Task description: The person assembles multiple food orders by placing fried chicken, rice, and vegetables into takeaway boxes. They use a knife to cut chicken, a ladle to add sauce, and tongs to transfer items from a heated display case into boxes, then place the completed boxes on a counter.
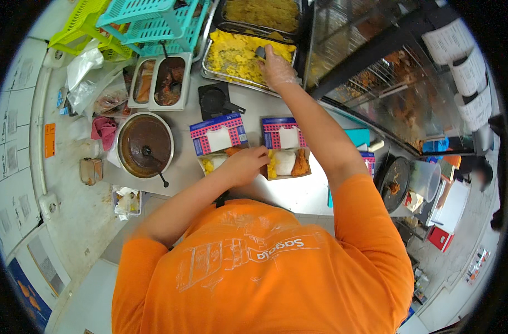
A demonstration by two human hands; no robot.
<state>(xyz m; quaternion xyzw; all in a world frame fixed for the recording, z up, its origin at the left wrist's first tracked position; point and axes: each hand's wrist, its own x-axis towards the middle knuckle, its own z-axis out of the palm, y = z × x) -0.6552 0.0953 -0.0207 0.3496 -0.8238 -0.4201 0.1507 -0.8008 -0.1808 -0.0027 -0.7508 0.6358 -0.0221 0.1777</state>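
Note:
My right hand (277, 68), in a clear plastic glove, reaches over a metal tray of yellow scrambled egg (232, 55). Its fingers close on a dark grey utensil (260, 52), mostly hidden by the hand. Down at the counter, the bent fingers of my left hand (247, 167) pinch at the left edge of an open food box (290, 177). Inside that box lie white rice (284, 163), yellow egg and a piece of fried chicken (301, 163). Left of it stands a second open box (200, 146) with rice, egg and chicken, partly covered by my left hand.
A round pot of brown sauce (145, 139) with a ladle stands left. Beyond it are a two-part metal container (181, 103) and a black holder (214, 100). A glass display case (371, 78) rises close to my right arm. A black pan (403, 167) sits far right.

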